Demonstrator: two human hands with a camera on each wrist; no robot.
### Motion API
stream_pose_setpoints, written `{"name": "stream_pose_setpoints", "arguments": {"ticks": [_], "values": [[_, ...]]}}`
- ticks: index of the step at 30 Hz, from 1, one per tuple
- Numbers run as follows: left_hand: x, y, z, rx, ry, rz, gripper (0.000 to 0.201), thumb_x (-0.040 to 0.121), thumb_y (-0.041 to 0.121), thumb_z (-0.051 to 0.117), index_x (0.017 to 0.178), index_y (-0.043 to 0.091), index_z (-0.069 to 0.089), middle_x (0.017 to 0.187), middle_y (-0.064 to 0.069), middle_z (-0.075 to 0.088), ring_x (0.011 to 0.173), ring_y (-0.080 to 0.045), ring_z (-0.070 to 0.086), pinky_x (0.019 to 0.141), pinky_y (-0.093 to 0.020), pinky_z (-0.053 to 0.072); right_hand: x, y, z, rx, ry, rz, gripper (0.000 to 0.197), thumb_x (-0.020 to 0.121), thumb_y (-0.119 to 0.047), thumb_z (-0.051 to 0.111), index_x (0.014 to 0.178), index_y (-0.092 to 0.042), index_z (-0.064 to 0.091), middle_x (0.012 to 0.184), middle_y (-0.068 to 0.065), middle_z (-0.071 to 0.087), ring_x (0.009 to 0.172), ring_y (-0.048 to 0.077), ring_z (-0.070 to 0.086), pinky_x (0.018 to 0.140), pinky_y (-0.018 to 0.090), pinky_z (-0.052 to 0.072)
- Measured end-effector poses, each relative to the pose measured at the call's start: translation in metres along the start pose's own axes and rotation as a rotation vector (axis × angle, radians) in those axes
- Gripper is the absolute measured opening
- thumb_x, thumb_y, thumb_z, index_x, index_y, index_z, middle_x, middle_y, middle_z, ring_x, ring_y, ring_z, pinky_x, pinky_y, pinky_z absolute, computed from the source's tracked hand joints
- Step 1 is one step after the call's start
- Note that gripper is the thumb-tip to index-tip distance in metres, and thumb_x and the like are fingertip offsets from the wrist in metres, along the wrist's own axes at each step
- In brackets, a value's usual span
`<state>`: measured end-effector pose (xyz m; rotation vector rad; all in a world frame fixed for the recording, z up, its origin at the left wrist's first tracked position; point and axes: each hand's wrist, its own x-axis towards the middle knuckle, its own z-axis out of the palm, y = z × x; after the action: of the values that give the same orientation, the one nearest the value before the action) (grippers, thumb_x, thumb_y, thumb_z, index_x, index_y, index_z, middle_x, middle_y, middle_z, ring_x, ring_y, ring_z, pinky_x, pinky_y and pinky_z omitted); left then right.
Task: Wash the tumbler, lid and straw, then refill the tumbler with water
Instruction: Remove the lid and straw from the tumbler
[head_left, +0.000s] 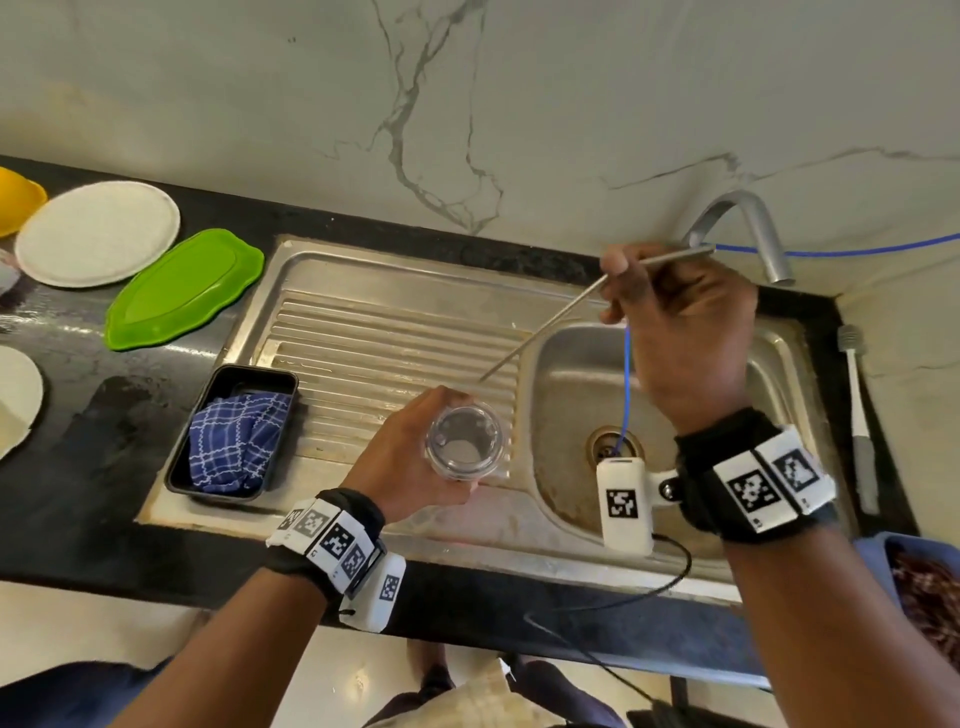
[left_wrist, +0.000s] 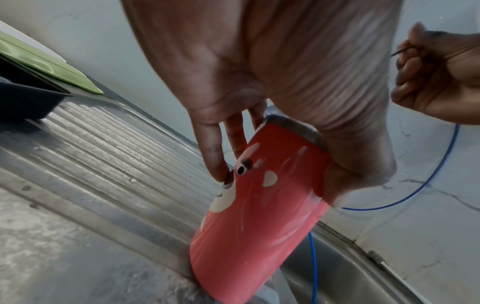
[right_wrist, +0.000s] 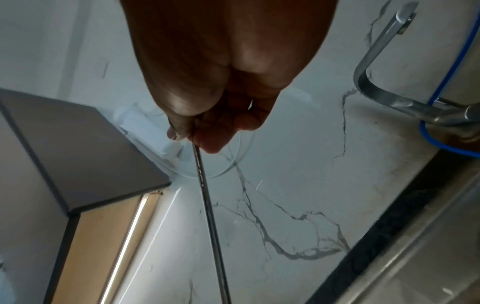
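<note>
Nearest to us in the head view are our two wrists with their tagged bands. Our left hand (head_left: 415, 457) curls round the tumbler (head_left: 464, 440), fingers and thumb wrapped about its upper part; the left wrist view shows the red body (left_wrist: 257, 216) with pale markings, tilted, its base just above the draining board (head_left: 384, 358). A clear lid (head_left: 457, 434) sits on its top. The tumbler is at about 7 o'clock from the sink basin (head_left: 576, 364), just beside the basin's left edge.

Our right hand (head_left: 685, 322) is raised over the basin at about 1 o'clock from the tumbler. Its thumb and fingers pinch a metal straw (head_left: 540, 338) near its bent upper end; the long part slants down toward 8 o'clock, its tip close above the tumbler but apart from it. The right wrist view shows the straw (right_wrist: 205, 205) leaving the pinched fingertips (right_wrist: 207, 142).

The tap (head_left: 753, 228) stands at 12 o'clock of the basin, and a blue tube (head_left: 627, 384) hangs down to the drain. At 9 o'clock of the tumbler a black tray (head_left: 228, 384) holds a blue checked cloth (head_left: 234, 447). Farther toward 10 o'clock lie a green plate (head_left: 182, 291) and a white plate (head_left: 98, 234). A brush (head_left: 857, 405) lies at 3 o'clock of the basin.
</note>
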<state>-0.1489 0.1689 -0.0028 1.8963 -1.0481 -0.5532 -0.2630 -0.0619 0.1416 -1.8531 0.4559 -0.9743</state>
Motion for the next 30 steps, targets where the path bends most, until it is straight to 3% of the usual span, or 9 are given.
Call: {"name": "stream_pose_setpoints", "arguments": {"ticks": [5, 11, 14, 16, 19, 22, 25, 27, 30], "values": [[-0.001, 0.001, -0.001, 0.017, 0.005, -0.007, 0.089, 0.059, 0.025, 0.098, 0.135, 0.033, 0.053, 0.127, 0.017, 0.063, 0.115, -0.003, 0.062, 0.096, -0.033, 0.055, 0.035, 0.036, 0.005, -0.064, -0.040, 0.164, 0.028, 0.101, -0.030, 0.071, 0.093, -0.004, 0.075, 0.071, -0.003, 0.073, 0.054, 0.005, 0.066, 0.059, 0.018, 0.052], [-0.001, 0.002, -0.002, 0.024, -0.013, -0.020, 0.090, 0.060, 0.023, 0.099, 0.136, 0.036, 0.052, 0.130, 0.020, 0.061, 0.118, 0.001, 0.060, 0.099, -0.027, 0.052, 0.035, 0.128, 0.042, -0.220, -0.375, 0.461, 0.040, 0.098, -0.032, 0.075, 0.091, 0.007, 0.073, 0.066, 0.001, 0.071, 0.050, 0.003, 0.066, 0.059, 0.022, 0.055], [-0.001, 0.002, -0.002, 0.028, -0.017, -0.020, 0.090, 0.060, 0.023, 0.098, 0.136, 0.034, 0.052, 0.131, 0.018, 0.061, 0.118, -0.001, 0.060, 0.098, -0.027, 0.052, 0.016, 0.162, 0.062, -0.342, -0.535, 0.561, 0.038, 0.096, -0.039, 0.076, 0.081, -0.004, 0.072, 0.062, -0.005, 0.071, 0.050, 0.000, 0.067, 0.060, 0.022, 0.050], [-0.001, 0.002, -0.002, 0.022, -0.015, -0.027, 0.091, 0.059, 0.022, 0.098, 0.137, 0.034, 0.052, 0.131, 0.019, 0.061, 0.118, 0.001, 0.060, 0.098, -0.025, 0.051, 0.005, 0.176, 0.073, -0.364, -0.588, 0.595, 0.037, 0.097, -0.035, 0.076, 0.080, -0.003, 0.071, 0.061, -0.004, 0.070, 0.046, -0.004, 0.063, 0.058, 0.021, 0.049], [-0.001, 0.001, -0.002, 0.015, -0.011, -0.035, 0.091, 0.058, 0.020, 0.098, 0.136, 0.034, 0.052, 0.131, 0.021, 0.061, 0.118, 0.003, 0.059, 0.098, -0.023, 0.051, -0.005, 0.189, 0.086, -0.318, -0.605, 0.657, 0.036, 0.098, -0.028, 0.076, 0.090, 0.007, 0.071, 0.070, 0.003, 0.071, 0.045, -0.004, 0.064, 0.049, 0.014, 0.049], [-0.002, 0.001, -0.001, 0.013, -0.010, -0.033, 0.090, 0.059, 0.020, 0.097, 0.135, 0.035, 0.052, 0.130, 0.022, 0.060, 0.118, 0.001, 0.060, 0.098, -0.023, 0.051, -0.013, 0.198, 0.092, -0.298, -0.585, 0.691, 0.032, 0.097, -0.026, 0.077, 0.084, 0.002, 0.072, 0.071, 0.005, 0.072, 0.047, -0.001, 0.066, 0.051, 0.015, 0.052], [-0.002, 0.000, -0.001, 0.003, -0.007, -0.045, 0.089, 0.059, 0.019, 0.096, 0.136, 0.034, 0.053, 0.130, 0.021, 0.061, 0.118, -0.002, 0.061, 0.098, -0.025, 0.051, -0.023, 0.210, 0.094, -0.271, -0.530, 0.726, 0.032, 0.094, -0.025, 0.081, 0.078, 0.001, 0.073, 0.071, 0.015, 0.075, 0.059, 0.013, 0.072, 0.067, 0.036, 0.064], [-0.002, 0.000, -0.001, 0.001, -0.004, -0.051, 0.089, 0.060, 0.019, 0.097, 0.136, 0.035, 0.053, 0.128, 0.022, 0.062, 0.118, 0.000, 0.060, 0.097, -0.022, 0.050, -0.029, 0.215, 0.095, -0.292, -0.509, 0.725, 0.029, 0.092, -0.029, 0.083, 0.078, -0.003, 0.076, 0.070, 0.015, 0.076, 0.062, 0.021, 0.072, 0.074, 0.044, 0.064], [-0.003, 0.000, 0.000, 0.008, -0.003, -0.054, 0.090, 0.060, 0.019, 0.098, 0.135, 0.036, 0.053, 0.128, 0.023, 0.062, 0.117, 0.001, 0.060, 0.096, -0.020, 0.050, -0.034, 0.216, 0.096, -0.308, -0.478, 0.706, 0.025, 0.091, -0.029, 0.084, 0.080, -0.008, 0.077, 0.063, 0.007, 0.074, 0.053, 0.011, 0.067, 0.061, 0.029, 0.059]]}}
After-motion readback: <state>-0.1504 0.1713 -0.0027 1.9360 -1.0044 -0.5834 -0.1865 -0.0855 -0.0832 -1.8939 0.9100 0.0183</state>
